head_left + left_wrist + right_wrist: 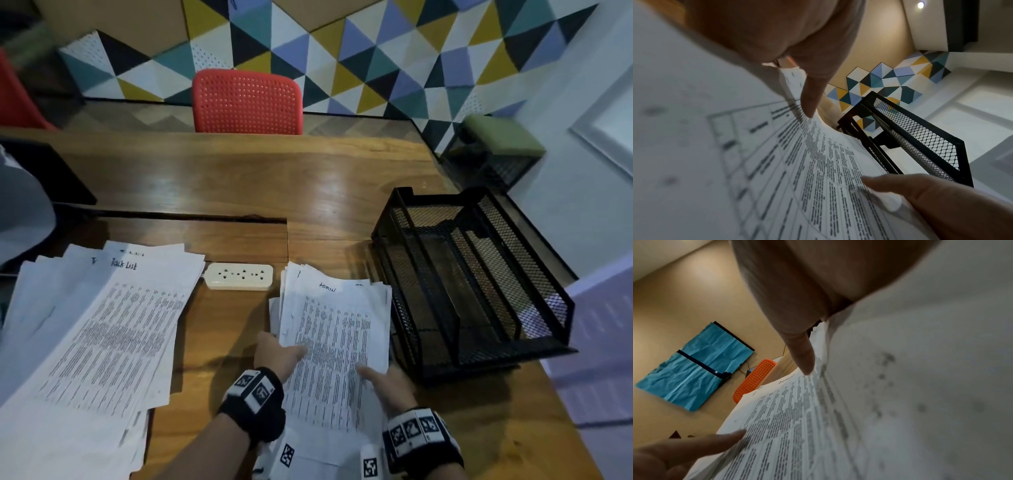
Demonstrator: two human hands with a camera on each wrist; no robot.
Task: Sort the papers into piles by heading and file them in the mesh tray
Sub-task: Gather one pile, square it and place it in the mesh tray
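Observation:
A stack of printed sheets headed "Admin" lies at the table's middle, just left of the black mesh tray. My left hand grips the stack's left edge, thumb on top and fingers underneath. My right hand grips its near right corner the same way. In the left wrist view my thumb presses the top sheet, with the tray beyond. The right wrist view shows my thumb on the stack. A larger fanned pile headed "Task List" lies at the left.
A white power strip sits between the two piles. A red chair stands behind the wooden table. The tray stands near the table's right edge, its compartments holding no paper. A dark object is at the far left.

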